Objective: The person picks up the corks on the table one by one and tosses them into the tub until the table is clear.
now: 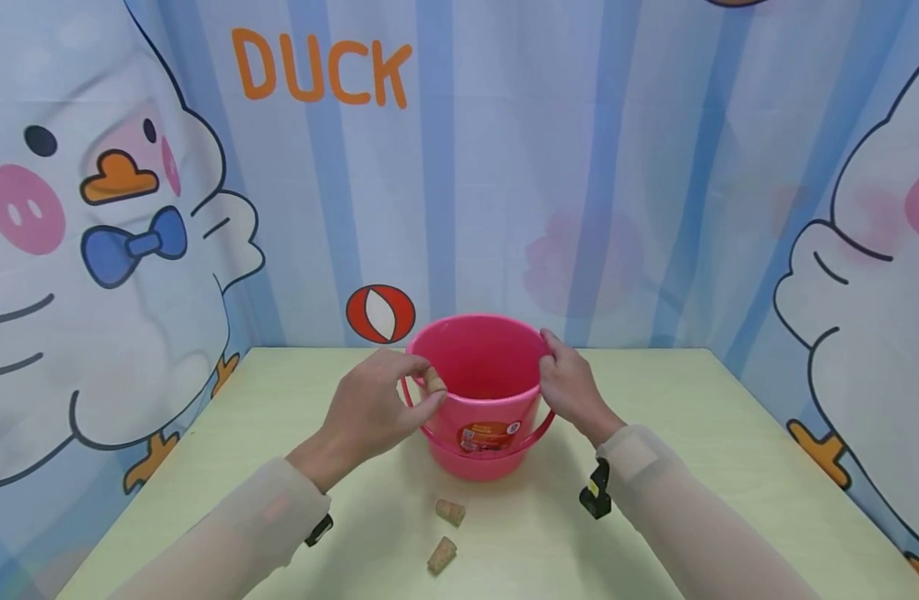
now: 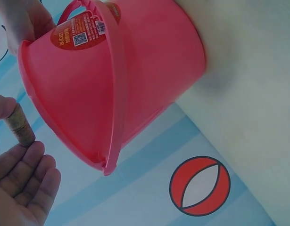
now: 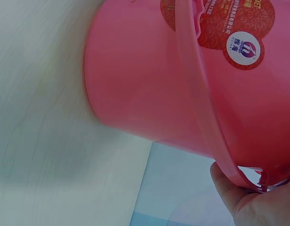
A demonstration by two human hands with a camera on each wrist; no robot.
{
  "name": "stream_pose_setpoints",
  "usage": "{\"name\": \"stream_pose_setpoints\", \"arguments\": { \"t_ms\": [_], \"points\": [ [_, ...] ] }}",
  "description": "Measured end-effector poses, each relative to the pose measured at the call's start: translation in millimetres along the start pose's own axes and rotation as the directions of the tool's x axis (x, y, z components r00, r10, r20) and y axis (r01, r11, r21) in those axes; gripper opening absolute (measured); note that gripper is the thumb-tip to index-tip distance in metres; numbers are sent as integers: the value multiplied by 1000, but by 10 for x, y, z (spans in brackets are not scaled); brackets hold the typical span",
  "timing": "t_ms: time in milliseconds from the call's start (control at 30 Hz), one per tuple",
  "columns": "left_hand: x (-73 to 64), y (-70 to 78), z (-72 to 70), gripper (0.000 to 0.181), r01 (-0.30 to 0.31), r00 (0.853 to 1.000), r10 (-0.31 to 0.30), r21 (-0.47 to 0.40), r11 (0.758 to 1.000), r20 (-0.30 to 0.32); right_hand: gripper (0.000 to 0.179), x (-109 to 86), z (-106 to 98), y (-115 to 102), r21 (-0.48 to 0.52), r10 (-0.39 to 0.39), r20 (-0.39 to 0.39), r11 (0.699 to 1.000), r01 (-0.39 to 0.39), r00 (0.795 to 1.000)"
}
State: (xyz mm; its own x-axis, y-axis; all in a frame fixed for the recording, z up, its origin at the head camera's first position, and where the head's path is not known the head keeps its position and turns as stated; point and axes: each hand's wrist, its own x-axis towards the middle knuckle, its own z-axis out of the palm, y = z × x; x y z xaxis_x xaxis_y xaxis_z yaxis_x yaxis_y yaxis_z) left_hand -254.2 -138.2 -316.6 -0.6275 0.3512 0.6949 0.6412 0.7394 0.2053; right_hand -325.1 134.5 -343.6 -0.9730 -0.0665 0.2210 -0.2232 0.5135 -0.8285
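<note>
A pink bucket (image 1: 483,433) stands upright on the table, its handle hanging down across the front below a red label. My left hand (image 1: 372,404) pinches a cork (image 1: 433,381) between thumb and fingertip, at the bucket's left front rim. In the left wrist view the cork (image 2: 20,125) sits upright between thumb and index finger, beside the rim. On the bucket's right side my right hand (image 1: 575,379) grips the rim near the handle joint; the right wrist view shows its fingers (image 3: 225,186) behind the handle end. Two more corks, one nearer the bucket (image 1: 450,512) and another (image 1: 442,555), lie on the table in front.
The pale table (image 1: 639,467) ends at a fabric backdrop (image 1: 519,167) with printed ducks and a printed red ball (image 1: 380,314). Backdrop panels also close off the left and right sides. Both forearms reach in from the near edge, with dark straps at the wrists.
</note>
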Motion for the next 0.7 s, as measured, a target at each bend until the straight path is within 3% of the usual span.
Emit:
{"name": "stream_pose_setpoints", "arguments": {
  "t_ms": [400,700],
  "points": [
    [147,44,83,18,19,1000,-19,-22,1000,17,62,-10,-5,-13,13,9,6,1000,-9,1000],
    [254,81,166,19,98,994,-97,-7,995,57,62,-15,1,-24,13,15,2,1000,-15,1000]
  ]
}}
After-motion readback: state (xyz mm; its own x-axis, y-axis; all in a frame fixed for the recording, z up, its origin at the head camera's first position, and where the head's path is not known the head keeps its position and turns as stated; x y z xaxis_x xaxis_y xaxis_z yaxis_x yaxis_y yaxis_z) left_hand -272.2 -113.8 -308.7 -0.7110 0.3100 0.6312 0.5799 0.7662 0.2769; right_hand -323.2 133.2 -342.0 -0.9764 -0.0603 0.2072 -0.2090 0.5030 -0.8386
